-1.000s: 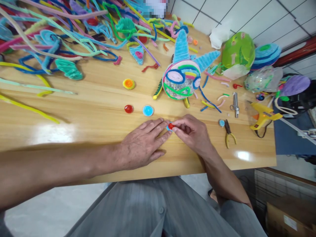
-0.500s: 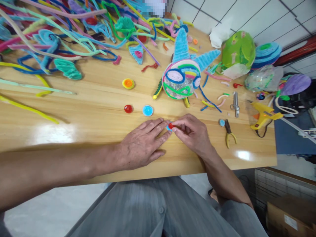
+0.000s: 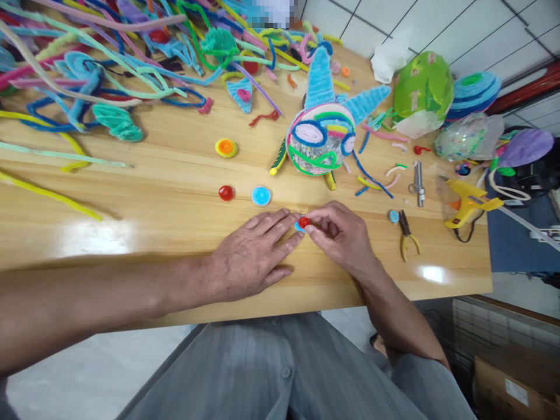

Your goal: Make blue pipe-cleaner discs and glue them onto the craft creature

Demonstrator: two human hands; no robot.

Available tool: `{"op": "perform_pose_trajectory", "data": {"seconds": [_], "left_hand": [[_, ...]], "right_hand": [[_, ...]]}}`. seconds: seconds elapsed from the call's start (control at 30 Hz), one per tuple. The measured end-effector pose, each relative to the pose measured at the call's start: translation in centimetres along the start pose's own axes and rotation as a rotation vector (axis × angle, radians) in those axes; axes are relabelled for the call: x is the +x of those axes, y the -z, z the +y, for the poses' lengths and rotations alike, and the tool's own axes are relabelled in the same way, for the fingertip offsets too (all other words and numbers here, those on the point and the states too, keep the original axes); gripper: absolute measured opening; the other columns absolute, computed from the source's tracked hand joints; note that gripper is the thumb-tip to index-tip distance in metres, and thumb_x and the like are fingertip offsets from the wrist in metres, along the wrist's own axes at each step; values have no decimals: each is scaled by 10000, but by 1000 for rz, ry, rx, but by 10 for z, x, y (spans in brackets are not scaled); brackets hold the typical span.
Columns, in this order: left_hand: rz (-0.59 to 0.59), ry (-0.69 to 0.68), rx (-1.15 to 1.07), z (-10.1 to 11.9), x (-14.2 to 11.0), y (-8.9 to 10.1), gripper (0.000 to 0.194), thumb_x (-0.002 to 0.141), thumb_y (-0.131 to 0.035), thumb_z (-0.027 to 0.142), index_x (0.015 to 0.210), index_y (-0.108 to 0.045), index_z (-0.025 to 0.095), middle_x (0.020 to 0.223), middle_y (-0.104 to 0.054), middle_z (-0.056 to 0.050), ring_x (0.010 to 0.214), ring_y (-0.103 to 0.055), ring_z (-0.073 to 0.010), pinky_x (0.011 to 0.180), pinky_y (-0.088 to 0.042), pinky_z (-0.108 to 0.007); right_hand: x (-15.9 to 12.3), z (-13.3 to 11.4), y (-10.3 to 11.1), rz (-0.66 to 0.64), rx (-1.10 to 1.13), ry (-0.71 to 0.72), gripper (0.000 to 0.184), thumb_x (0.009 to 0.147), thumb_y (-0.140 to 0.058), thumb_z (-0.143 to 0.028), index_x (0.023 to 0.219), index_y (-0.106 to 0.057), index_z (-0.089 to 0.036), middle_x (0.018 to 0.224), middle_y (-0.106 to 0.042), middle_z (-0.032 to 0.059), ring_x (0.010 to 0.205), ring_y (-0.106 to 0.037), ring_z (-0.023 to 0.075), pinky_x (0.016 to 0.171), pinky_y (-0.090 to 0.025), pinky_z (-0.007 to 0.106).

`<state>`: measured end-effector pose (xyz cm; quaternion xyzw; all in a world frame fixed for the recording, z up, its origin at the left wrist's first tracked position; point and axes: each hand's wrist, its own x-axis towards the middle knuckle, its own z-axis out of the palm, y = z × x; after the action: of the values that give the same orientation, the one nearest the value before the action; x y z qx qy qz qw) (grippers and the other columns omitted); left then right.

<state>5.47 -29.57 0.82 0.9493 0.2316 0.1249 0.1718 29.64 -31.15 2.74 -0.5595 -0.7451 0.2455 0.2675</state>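
Note:
My left hand [image 3: 254,254] lies flat on the wooden table, fingers stretched, its fingertips against the edge of a small blue disc [image 3: 298,226]. Between the thumb and forefinger of my right hand [image 3: 339,233] is a small red coil [image 3: 304,222], which overlaps the blue disc. Whether the coil touches the disc cannot be made out. Just beyond my left hand lie a blue-and-white disc [image 3: 261,195] and a red disc [image 3: 226,193]. A yellow-and-orange disc [image 3: 226,147] sits farther back.
A pipe-cleaner figure with blue ears [image 3: 321,137] stands ahead. Many loose pipe cleaners [image 3: 118,76] heap at the back left. To the right lie pliers [image 3: 406,236], scissors [image 3: 419,184], a yellow glue gun [image 3: 470,201] and a green rounded object [image 3: 424,90].
The red coil in my right fingers has shifted slightly and more of it shows. My left hand stays in place. The view has moved very little.

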Motion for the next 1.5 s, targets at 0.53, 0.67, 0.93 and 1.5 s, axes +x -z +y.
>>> {"op": "perform_pose_trajectory", "data": {"seconds": [0.53, 0.67, 0.93, 1.5], "left_hand": [[13, -56, 10, -1, -1, 1, 531, 1019, -641, 369, 1484, -581, 119, 1598, -538, -170, 1480, -478, -383, 1187, -436, -545], [5, -49, 32, -1, -1, 1, 529, 1019, -638, 395, 1466, -600, 114, 1586, -554, -161, 1463, -499, -385, 1176, -447, -538], [25, -57, 39, -1, 0, 0, 502, 1034, -613, 400, 1431, -627, 91, 1588, -556, -149, 1451, -516, -397, 1161, -470, -541], [39, -124, 121, -5, 0, -3, 531, 1050, -576, 411, 1483, -576, 103, 1594, -550, -150, 1432, -512, -391, 1130, -444, -543]], "right_hand": [[1, 1, -1, -1, -23, 47, 101, 938, -676, -200, 1006, -734, -246, 821, -680, 12, 658, -581, 137, 618, -486, 295], [0, 2, 1, -13, -9, 29, 107, 943, -692, -222, 1035, -740, -250, 831, -674, 15, 660, -581, 138, 618, -491, 295], [-4, 6, 4, -4, 38, 94, 118, 961, -680, -206, 1029, -758, -261, 929, -703, 37, 697, -621, 135, 610, -509, 281], [-2, 11, -1, 0, 0, 140, 113, 943, -635, -137, 950, -722, -209, 834, -671, 15, 714, -605, 141, 667, -474, 287]]}}
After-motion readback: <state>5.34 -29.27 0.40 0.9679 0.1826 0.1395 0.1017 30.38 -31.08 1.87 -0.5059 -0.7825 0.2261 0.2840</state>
